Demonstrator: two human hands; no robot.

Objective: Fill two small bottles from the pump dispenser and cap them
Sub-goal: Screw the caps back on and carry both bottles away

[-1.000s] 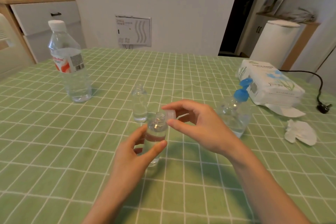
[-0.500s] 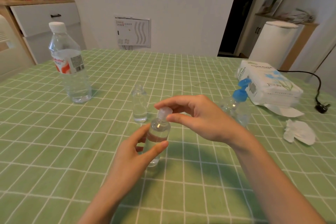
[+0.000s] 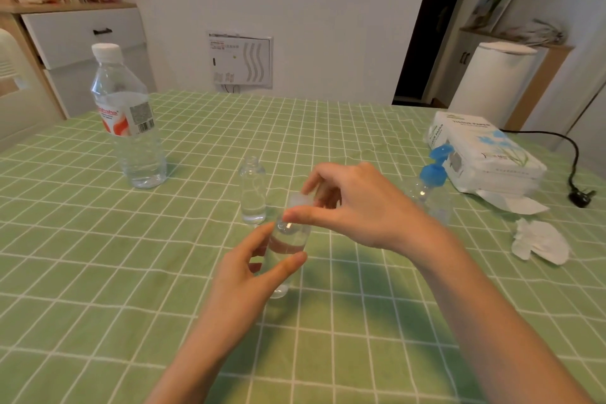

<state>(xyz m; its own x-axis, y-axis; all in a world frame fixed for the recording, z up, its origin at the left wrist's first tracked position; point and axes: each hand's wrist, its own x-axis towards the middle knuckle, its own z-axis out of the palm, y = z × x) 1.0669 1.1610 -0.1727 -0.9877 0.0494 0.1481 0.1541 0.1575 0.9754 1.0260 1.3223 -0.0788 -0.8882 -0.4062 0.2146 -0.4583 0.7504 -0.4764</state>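
Two small bottles on the counter, one being capped.
The left hand grips the near bottle while the right hand pinches the cap on its neck; the far bottle stands open just behind, the pump dispenser to the right.

Open bottle behind near bottle; dispenser right

Tablecloth pale green, white grid lines; pump dispenser clear body, blue head; near small bottle and far small bottle colourless clear; cap frosted white; water bottle clear, white lid, red-and-white label; tissue pack white, blue flower print; cord black.
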